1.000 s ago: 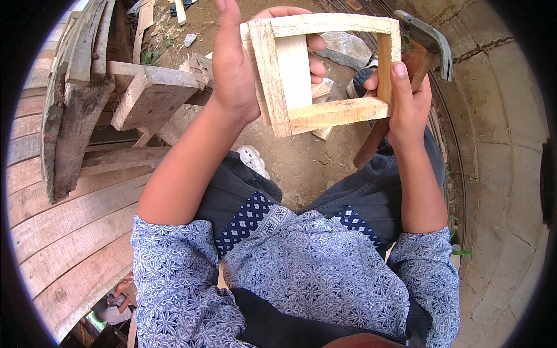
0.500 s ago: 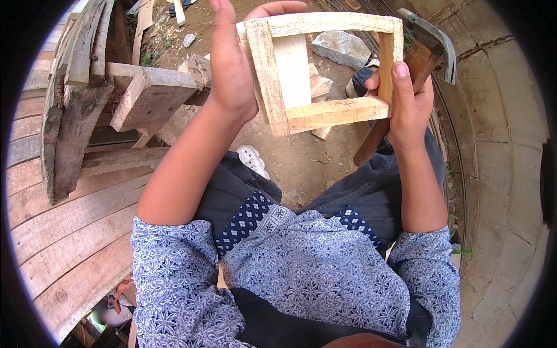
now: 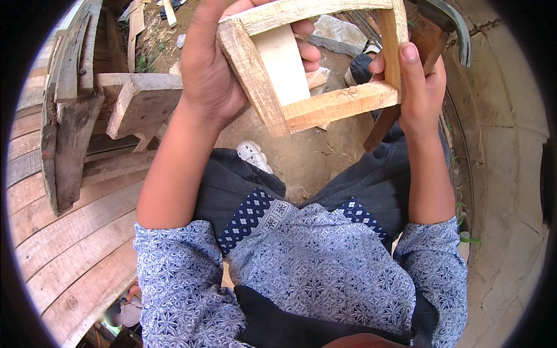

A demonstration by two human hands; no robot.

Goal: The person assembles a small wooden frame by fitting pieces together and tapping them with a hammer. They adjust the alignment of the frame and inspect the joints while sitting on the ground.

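We have the wooden frame [image 3: 342, 107] raised between our two hands, over the dirt ground [image 3: 304, 171]. Our left hand [image 3: 203, 66] grasps the frame's left end, its fingers wrapped behind; two fingertips show through the opening, past the edge of a pale thin board [image 3: 284, 64] that fills the opening's left part. Our right hand [image 3: 420, 87] grips the frame's right bar, thumb in front, and has a hammer [image 3: 432, 43] in the same grasp; the hammer's metal head sticks out to the right of the frame. Beyond the opening we see a grey stone [image 3: 339, 35]. Below the frame is a white shoe [image 3: 253, 156]. Well left of the frame stretches a planked surface [image 3: 75, 255]; well right of it, a pale wall [image 3: 505, 151].
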